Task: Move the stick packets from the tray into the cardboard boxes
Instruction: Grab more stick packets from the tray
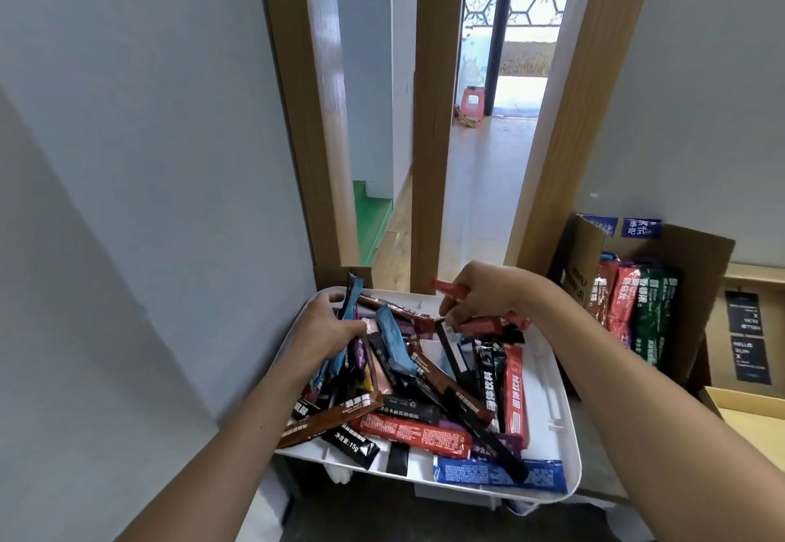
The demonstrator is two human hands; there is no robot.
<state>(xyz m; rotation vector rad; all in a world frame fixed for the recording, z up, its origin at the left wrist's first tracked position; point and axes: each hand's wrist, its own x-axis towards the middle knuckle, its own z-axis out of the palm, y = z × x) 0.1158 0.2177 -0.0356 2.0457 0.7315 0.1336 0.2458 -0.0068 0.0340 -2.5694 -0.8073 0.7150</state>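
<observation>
Left hand [325, 327] clutches a packet bundle [337, 365]; right hand [482, 293] pinches red packets [447, 289] (black packet [352, 448] reads 15g)

Smooth, faintly glossy plastic in the shallow white rounded tray [548, 373]. Glossy, crinkled film on the multicoloured stick packets [424, 431] heaped inside. Matt brown corrugated cardboard for the open box [688, 261] at three o'clock. Wood grain with a satin sheen on the tall brown door posts [433, 159] at twelve.

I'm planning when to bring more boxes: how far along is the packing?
Partly. Done: a few red and green packets stand in the cardboard box. In hand: the left hand grips blue and purple packets, the right hand holds red ones. Left: a large pile lies in the tray.
</observation>
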